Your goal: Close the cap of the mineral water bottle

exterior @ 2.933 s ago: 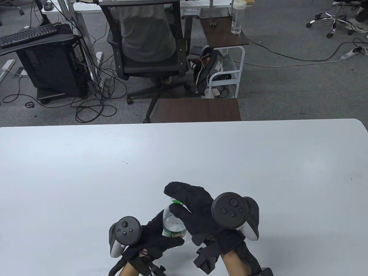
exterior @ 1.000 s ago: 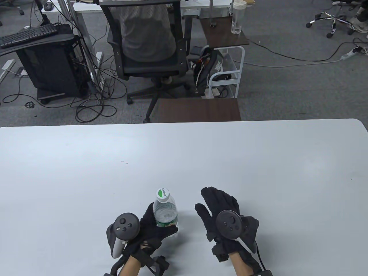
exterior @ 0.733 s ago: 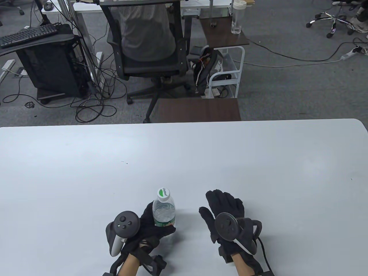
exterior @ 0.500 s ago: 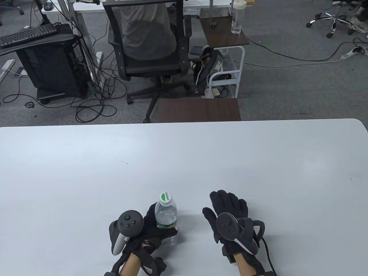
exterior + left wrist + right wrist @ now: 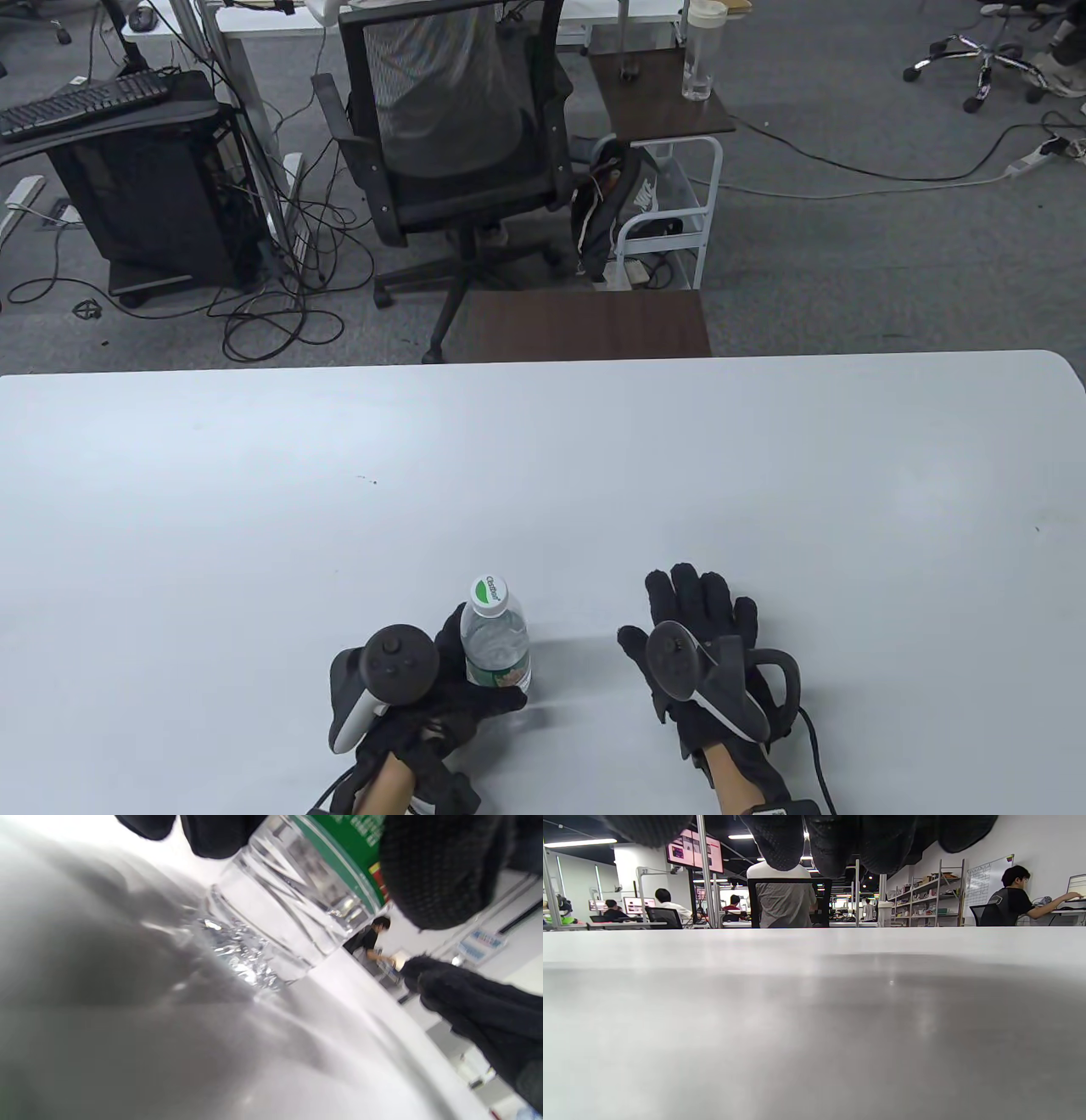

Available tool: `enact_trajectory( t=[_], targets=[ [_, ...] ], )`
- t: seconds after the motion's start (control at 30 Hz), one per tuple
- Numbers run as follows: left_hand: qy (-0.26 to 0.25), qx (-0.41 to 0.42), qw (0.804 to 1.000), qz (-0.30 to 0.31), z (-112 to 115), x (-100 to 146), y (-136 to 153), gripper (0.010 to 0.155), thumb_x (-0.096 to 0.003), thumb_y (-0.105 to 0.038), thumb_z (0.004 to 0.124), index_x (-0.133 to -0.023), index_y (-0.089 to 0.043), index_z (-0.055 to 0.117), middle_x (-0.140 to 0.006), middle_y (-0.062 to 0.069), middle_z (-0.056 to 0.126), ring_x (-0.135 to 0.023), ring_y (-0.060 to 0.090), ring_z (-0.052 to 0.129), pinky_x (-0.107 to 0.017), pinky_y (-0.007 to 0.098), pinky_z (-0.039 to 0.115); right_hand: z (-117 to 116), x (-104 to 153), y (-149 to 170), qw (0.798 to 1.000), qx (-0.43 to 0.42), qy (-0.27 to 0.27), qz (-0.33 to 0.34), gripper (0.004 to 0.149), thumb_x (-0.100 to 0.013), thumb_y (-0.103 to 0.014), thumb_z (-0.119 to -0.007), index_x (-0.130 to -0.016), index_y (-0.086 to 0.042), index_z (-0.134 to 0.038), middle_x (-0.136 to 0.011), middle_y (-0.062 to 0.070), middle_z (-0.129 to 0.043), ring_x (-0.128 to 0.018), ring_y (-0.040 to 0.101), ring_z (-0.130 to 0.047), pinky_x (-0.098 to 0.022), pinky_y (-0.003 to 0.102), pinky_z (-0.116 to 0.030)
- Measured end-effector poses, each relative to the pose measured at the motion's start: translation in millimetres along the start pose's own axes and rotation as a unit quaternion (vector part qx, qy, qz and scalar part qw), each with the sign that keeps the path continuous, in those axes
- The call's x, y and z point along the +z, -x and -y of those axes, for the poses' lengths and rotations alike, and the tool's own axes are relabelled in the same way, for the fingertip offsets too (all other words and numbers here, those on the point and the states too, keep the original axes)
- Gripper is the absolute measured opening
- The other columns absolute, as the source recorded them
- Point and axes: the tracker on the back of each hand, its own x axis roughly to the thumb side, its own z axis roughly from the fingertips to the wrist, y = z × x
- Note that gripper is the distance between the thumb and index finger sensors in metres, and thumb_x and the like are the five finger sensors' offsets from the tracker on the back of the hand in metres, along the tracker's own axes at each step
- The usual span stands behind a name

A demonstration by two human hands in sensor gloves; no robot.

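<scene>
A clear mineral water bottle [image 5: 495,641] with a green label stands upright on the white table [image 5: 543,475] near the front edge. Its white and green cap [image 5: 489,592] sits on the neck. My left hand [image 5: 475,688] grips the bottle's body, thumb across the front. In the left wrist view the bottle's base [image 5: 271,938] rests on the table, my fingers [image 5: 437,870] around the label. My right hand [image 5: 700,628] lies flat and empty on the table to the right of the bottle, apart from it. Its fingers [image 5: 840,840] hang at the top of the right wrist view.
The table's far edge faces an office chair [image 5: 450,144], a small brown side table [image 5: 585,323] and a white cart [image 5: 670,204]. Cables lie on the floor. Nothing else shows on the table.
My right hand let go of the cap, moved away to the right and settled flat on the table. My left hand and the bottle shifted slightly right. The chair behind turned.
</scene>
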Motion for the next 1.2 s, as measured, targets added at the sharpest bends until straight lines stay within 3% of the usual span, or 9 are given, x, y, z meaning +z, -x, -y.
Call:
enact_trajectory(
  t=[0.13,0.23,0.37,0.43,0.57,0.6,0.67,0.73,1.2],
  targets=[
    [0.009,-0.118,0.993,0.000,-30.3,15.3,-5.6,0.115,-0.0412,-0.063,0.085,-0.113,-0.005,0.016,-0.115,0.031,0.025,-0.106,0.063,0.032,-0.071,0.072,0.038,0.0,0.9,4.0,1.000,0.004,-0.007,-0.006,0.075,-0.050,-0.069,-0.058,-0.114,-0.030,-0.052,-0.121,0.010,-0.054,-0.111,0.042,-0.054,-0.074,0.068,-0.048],
    [-0.081,-0.194,0.978,0.017,-67.4,32.7,-3.9,0.118,-0.0379,-0.068,0.080,-0.113,-0.005,0.015,-0.116,0.031,0.020,-0.106,0.064,0.023,-0.071,0.073,0.033,2.3,2.1,7.0,1.000,0.000,-0.003,-0.009,0.076,-0.049,-0.070,-0.057,-0.114,-0.031,-0.050,-0.122,0.010,-0.052,-0.112,0.042,-0.052,-0.074,0.068,-0.048],
    [-0.145,-0.146,0.978,0.025,-100.7,46.0,9.8,0.117,-0.0361,-0.074,0.074,-0.115,-0.008,0.018,-0.118,0.028,0.019,-0.108,0.061,0.019,-0.072,0.075,0.029,7.3,4.0,10.1,1.000,0.005,0.002,-0.017,0.080,-0.048,-0.074,-0.052,-0.116,-0.035,-0.037,-0.125,0.008,-0.038,-0.114,0.045,-0.040,-0.075,0.070,-0.044],
    [-0.154,-0.184,0.971,-0.004,-110.8,49.4,20.0,0.116,-0.0360,-0.077,0.069,-0.114,-0.011,0.014,-0.118,0.025,0.013,-0.108,0.060,0.012,-0.072,0.075,0.024,9.0,5.2,11.1,0.999,0.019,-0.005,-0.027,0.085,-0.044,-0.080,-0.046,-0.116,-0.039,-0.025,-0.125,0.007,-0.023,-0.114,0.047,-0.027,-0.074,0.072,-0.038],
    [-0.208,-0.281,0.937,-0.005,-96.0,52.9,52.9,0.108,-0.0425,-0.083,0.046,-0.115,-0.011,0.013,-0.118,0.027,0.014,-0.106,0.061,0.016,-0.070,0.076,0.030,5.3,4.4,11.3,0.997,0.045,-0.052,-0.034,0.086,-0.042,-0.084,-0.037,-0.113,-0.042,-0.009,-0.122,0.003,-0.003,-0.112,0.049,-0.009,-0.074,0.075,-0.030],
    [-0.184,-0.269,0.945,-0.014,-94.1,49.2,55.8,0.108,-0.0435,-0.082,0.051,-0.116,-0.007,0.022,-0.117,0.030,0.021,-0.105,0.064,0.022,-0.067,0.078,0.034,3.1,3.8,10.7,0.997,0.048,-0.057,-0.037,0.086,-0.042,-0.084,-0.038,-0.113,-0.042,-0.010,-0.122,0.003,-0.004,-0.112,0.049,-0.009,-0.074,0.075,-0.030],
    [-0.118,-0.266,0.955,-0.057,-88.9,51.5,57.5,0.109,-0.0438,-0.084,0.048,-0.115,-0.012,0.008,-0.118,0.026,0.004,-0.106,0.061,0.005,-0.070,0.077,0.022,-1.4,3.8,10.2,0.995,0.060,-0.076,-0.039,0.086,-0.042,-0.084,-0.038,-0.113,-0.042,-0.010,-0.122,0.003,-0.004,-0.112,0.048,-0.009,-0.074,0.075,-0.030],
    [-0.144,-0.271,0.951,-0.026,-84.8,49.4,56.5,0.107,-0.0450,-0.083,0.048,-0.116,-0.009,0.016,-0.118,0.028,0.015,-0.106,0.063,0.015,-0.069,0.077,0.029,-4.2,4.2,10.0,0.993,0.066,-0.088,-0.043,0.086,-0.042,-0.084,-0.037,-0.113,-0.042,-0.010,-0.122,0.003,-0.004,-0.112,0.048,-0.008,-0.074,0.075,-0.029],
    [-0.095,-0.207,0.973,-0.025,-68.7,40.2,54.3,0.105,-0.0472,-0.080,0.050,-0.116,-0.008,0.015,-0.118,0.029,0.014,-0.106,0.063,0.015,-0.070,0.076,0.028,-11.5,3.1,3.2,0.992,0.075,-0.090,-0.037,0.085,-0.044,-0.080,-0.043,-0.114,-0.040,-0.016,-0.123,0.004,-0.010,-0.113,0.046,-0.014,-0.075,0.073,-0.033]
  ],
)
